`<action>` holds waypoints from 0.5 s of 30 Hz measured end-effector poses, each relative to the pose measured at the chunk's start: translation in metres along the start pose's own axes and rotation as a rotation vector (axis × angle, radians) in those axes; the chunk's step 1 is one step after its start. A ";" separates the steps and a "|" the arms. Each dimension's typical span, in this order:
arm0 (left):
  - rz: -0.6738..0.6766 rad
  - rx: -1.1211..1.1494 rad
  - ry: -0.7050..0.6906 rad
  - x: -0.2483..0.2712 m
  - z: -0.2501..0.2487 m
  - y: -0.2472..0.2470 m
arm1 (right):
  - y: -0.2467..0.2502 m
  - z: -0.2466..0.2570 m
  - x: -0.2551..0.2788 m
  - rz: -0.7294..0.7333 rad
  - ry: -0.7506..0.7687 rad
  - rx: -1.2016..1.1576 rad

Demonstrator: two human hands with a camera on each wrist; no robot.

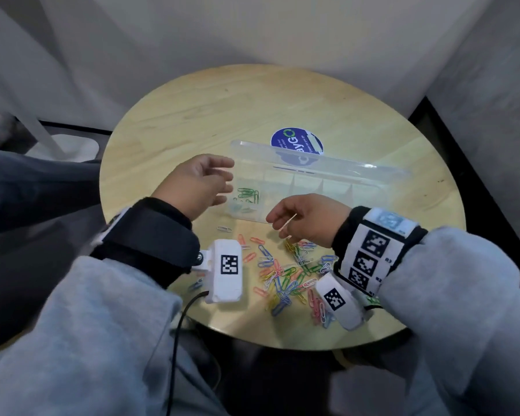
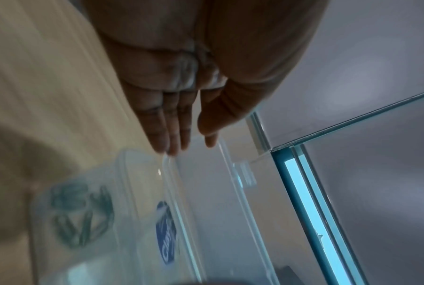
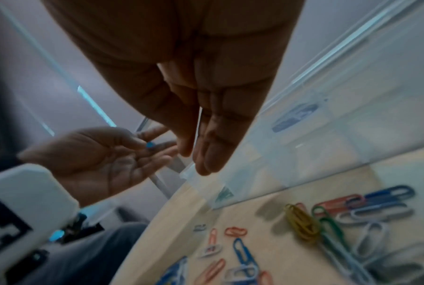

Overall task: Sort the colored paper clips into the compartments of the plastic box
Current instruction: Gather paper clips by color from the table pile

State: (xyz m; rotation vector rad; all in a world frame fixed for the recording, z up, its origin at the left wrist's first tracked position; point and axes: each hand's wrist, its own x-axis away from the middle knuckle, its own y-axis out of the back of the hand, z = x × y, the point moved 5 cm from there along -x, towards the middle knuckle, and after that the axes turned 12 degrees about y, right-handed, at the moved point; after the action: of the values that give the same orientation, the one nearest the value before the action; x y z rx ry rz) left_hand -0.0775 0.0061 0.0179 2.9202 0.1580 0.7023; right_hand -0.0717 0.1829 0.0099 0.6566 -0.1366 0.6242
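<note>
A clear plastic box point(image 1: 370, 190) stands mid-table with its lid point(image 1: 336, 168) up. Several green clips point(image 1: 248, 195) lie in its leftmost compartment, blurred in the left wrist view point(image 2: 81, 212). My left hand point(image 1: 219, 181) hovers open at the box's left end, fingers loosely straight point(image 2: 172, 135), palm towards the right hand. My right hand point(image 1: 275, 223) is at the box's front wall, thumb against fingers point(image 3: 206, 154), pinching a thin pale paper clip point(image 1: 288, 223). A loose pile of mixed-colour clips point(image 1: 288, 274) lies on the table under and in front of the right wrist.
The round wooden table point(image 1: 252, 109) has a blue round sticker point(image 1: 296, 142) behind the box. A lone white clip point(image 1: 224, 228) lies left of the pile, and yellow clips point(image 3: 301, 223) lie near the box front. My legs sit below the table's near edge.
</note>
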 end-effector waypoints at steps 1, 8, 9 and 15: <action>-0.022 -0.117 0.002 0.003 0.003 0.007 | -0.003 0.002 -0.001 0.020 0.011 0.123; -0.085 -0.941 0.103 0.014 0.030 0.011 | -0.038 0.003 -0.025 0.240 -0.002 0.732; -0.071 -0.994 0.094 0.015 0.031 0.006 | -0.043 0.001 -0.028 0.260 -0.013 0.770; 0.017 -1.123 0.083 0.016 0.038 -0.013 | -0.051 -0.008 -0.036 0.232 -0.025 0.764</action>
State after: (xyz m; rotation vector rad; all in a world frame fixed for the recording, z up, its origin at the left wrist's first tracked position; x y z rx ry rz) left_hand -0.0464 0.0171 -0.0106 1.8196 -0.1999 0.6186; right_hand -0.0714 0.1380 -0.0346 1.3999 0.0109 0.8990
